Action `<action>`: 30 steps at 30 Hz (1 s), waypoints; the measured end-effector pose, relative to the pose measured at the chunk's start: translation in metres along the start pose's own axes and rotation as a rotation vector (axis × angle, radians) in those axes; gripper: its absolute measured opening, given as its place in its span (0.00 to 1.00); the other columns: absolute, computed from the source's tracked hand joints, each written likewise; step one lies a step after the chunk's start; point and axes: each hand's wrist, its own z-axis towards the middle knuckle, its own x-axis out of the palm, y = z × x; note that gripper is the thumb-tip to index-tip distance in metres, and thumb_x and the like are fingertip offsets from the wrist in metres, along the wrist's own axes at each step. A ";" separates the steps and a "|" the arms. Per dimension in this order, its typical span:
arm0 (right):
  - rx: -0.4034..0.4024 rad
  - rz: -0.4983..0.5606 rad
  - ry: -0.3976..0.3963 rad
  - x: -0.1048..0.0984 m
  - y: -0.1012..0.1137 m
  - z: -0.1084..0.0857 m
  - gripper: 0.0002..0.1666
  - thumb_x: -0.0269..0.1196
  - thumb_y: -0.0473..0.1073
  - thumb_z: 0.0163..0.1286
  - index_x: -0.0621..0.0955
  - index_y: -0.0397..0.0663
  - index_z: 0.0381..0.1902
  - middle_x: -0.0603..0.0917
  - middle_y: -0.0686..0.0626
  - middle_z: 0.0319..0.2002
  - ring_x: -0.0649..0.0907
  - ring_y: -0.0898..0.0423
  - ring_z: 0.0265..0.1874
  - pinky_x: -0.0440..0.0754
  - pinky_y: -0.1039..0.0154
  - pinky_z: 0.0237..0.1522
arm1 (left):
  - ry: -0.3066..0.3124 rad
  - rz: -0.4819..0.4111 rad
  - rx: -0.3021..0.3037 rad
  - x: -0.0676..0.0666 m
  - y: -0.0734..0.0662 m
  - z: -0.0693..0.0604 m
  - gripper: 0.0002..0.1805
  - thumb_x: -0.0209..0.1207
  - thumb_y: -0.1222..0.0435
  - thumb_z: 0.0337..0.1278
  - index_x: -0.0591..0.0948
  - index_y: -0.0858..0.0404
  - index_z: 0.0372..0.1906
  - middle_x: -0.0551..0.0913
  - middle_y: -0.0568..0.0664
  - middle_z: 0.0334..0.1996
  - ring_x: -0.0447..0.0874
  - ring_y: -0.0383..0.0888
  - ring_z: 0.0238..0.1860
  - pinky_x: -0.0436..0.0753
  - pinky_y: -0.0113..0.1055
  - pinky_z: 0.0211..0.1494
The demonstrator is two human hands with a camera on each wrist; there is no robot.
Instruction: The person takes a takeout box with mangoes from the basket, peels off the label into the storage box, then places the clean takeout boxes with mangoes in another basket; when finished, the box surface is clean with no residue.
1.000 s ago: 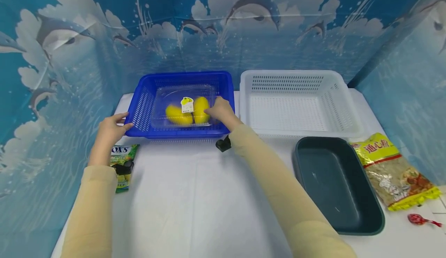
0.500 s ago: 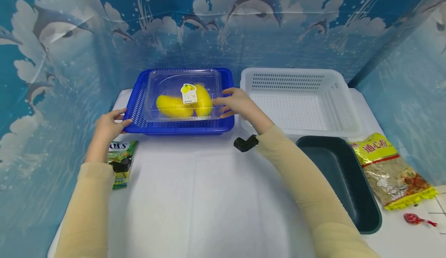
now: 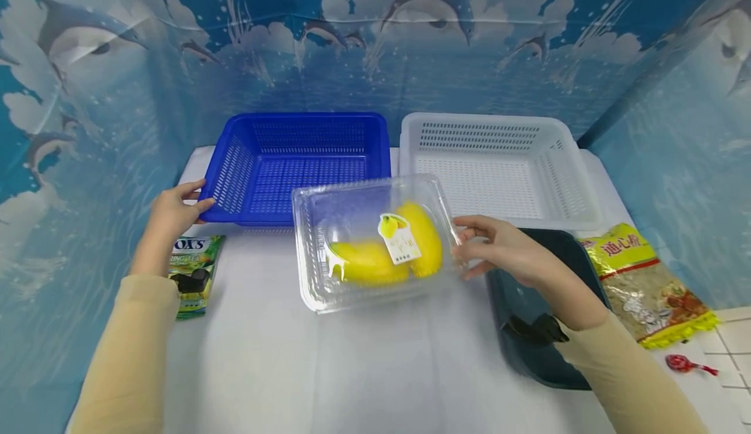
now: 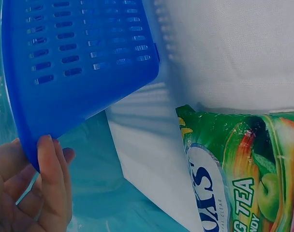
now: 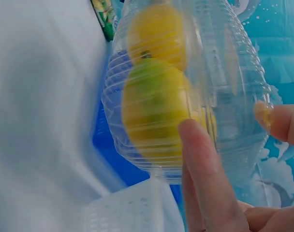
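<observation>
In the head view my left hand (image 3: 176,211) pinches the near left corner of the blue basket (image 3: 305,118) between thumb and fingers. The left wrist view shows the fingers wrapped over the rim of that basket (image 4: 89,94). My right hand (image 3: 513,251) holds a clear plastic box (image 3: 358,209) by its right end, above the table and in front of the basket. Two yellow mangoes (image 3: 375,263) lie inside, under a white label (image 3: 401,242). Through the box's ribbed wall in the right wrist view, one mango (image 5: 154,104) looks greenish; thumb and fingers span the box's end.
A white basket (image 3: 493,118) stands right of the blue one. The dark green tub (image 3: 557,375) is partly beneath my right arm. Beyond it lie a yellow-topped food bag (image 3: 648,284) and a red lollipop (image 3: 683,363). A green candy bag (image 3: 193,251) lies near my left wrist.
My right hand has lifted the box of mangoes out of the blue basket and carried it toward me and right. The left hand stays on the basket's corner.
</observation>
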 end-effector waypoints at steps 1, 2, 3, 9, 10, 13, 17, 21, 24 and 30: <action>-0.004 0.001 0.001 0.001 -0.008 -0.009 0.46 0.65 0.44 0.66 0.56 0.35 0.75 0.70 0.34 0.55 0.85 0.52 0.37 0.89 0.55 0.38 | 0.001 0.002 0.002 0.000 0.000 0.000 0.34 0.53 0.57 0.72 0.58 0.60 0.77 0.70 0.73 0.65 0.90 0.50 0.37 0.85 0.49 0.51; -0.009 0.006 0.001 0.002 -0.015 -0.018 0.46 0.65 0.43 0.66 0.56 0.33 0.74 0.71 0.34 0.53 0.85 0.53 0.37 0.89 0.55 0.38 | 0.003 0.003 0.004 0.000 0.000 0.000 0.34 0.53 0.57 0.72 0.58 0.60 0.77 0.70 0.73 0.65 0.90 0.50 0.37 0.86 0.48 0.50; -0.012 0.018 0.003 0.003 -0.022 -0.026 0.46 0.65 0.43 0.67 0.56 0.31 0.74 0.71 0.35 0.52 0.85 0.54 0.36 0.89 0.55 0.37 | 0.006 0.003 0.003 0.000 -0.001 0.000 0.34 0.53 0.57 0.72 0.58 0.60 0.77 0.70 0.73 0.65 0.90 0.50 0.37 0.86 0.46 0.48; 0.064 0.132 0.011 0.026 -0.054 -0.054 0.46 0.65 0.41 0.67 0.54 0.30 0.73 0.69 0.41 0.46 0.82 0.54 0.34 0.89 0.55 0.35 | 0.008 -0.003 -0.005 -0.001 0.001 0.001 0.34 0.53 0.57 0.72 0.57 0.60 0.77 0.69 0.73 0.66 0.90 0.49 0.37 0.87 0.38 0.42; 0.088 0.146 0.004 0.033 -0.060 -0.054 0.47 0.66 0.42 0.66 0.55 0.31 0.73 0.69 0.41 0.46 0.82 0.54 0.34 0.89 0.55 0.35 | 0.007 -0.004 -0.006 -0.001 0.002 0.001 0.34 0.53 0.56 0.72 0.57 0.59 0.77 0.69 0.73 0.66 0.90 0.49 0.37 0.87 0.40 0.44; 0.159 0.159 -0.054 0.051 -0.075 -0.051 0.46 0.68 0.42 0.64 0.57 0.31 0.72 0.70 0.42 0.45 0.82 0.52 0.33 0.89 0.55 0.35 | 0.003 0.009 -0.009 -0.001 0.002 0.000 0.34 0.52 0.55 0.72 0.57 0.59 0.77 0.69 0.73 0.66 0.90 0.50 0.38 0.86 0.47 0.49; 0.213 0.119 -0.149 0.063 -0.087 -0.044 0.45 0.69 0.42 0.64 0.61 0.33 0.71 0.72 0.42 0.44 0.80 0.53 0.32 0.89 0.56 0.34 | 0.001 0.015 -0.003 0.000 0.003 -0.001 0.34 0.52 0.54 0.72 0.57 0.59 0.77 0.69 0.73 0.66 0.89 0.52 0.39 0.83 0.52 0.51; 0.213 0.067 -0.165 0.063 -0.089 -0.039 0.44 0.68 0.44 0.64 0.61 0.34 0.71 0.73 0.41 0.47 0.80 0.53 0.31 0.89 0.57 0.33 | -0.006 0.011 0.002 0.000 0.005 -0.002 0.34 0.52 0.55 0.73 0.58 0.59 0.77 0.70 0.73 0.65 0.89 0.46 0.34 0.85 0.38 0.40; 0.203 0.049 -0.148 0.062 -0.087 -0.037 0.45 0.68 0.45 0.64 0.60 0.33 0.72 0.72 0.39 0.48 0.80 0.53 0.31 0.89 0.56 0.34 | -0.016 0.020 0.012 0.000 0.006 -0.002 0.33 0.52 0.55 0.73 0.58 0.60 0.77 0.72 0.73 0.64 0.89 0.43 0.32 0.81 0.27 0.32; 0.196 0.044 -0.136 0.062 -0.085 -0.035 0.46 0.68 0.44 0.65 0.59 0.31 0.72 0.72 0.40 0.46 0.80 0.52 0.33 0.89 0.54 0.36 | -0.154 0.093 0.099 0.006 -0.001 -0.013 0.35 0.48 0.52 0.74 0.57 0.65 0.77 0.69 0.73 0.66 0.80 0.66 0.55 0.83 0.55 0.52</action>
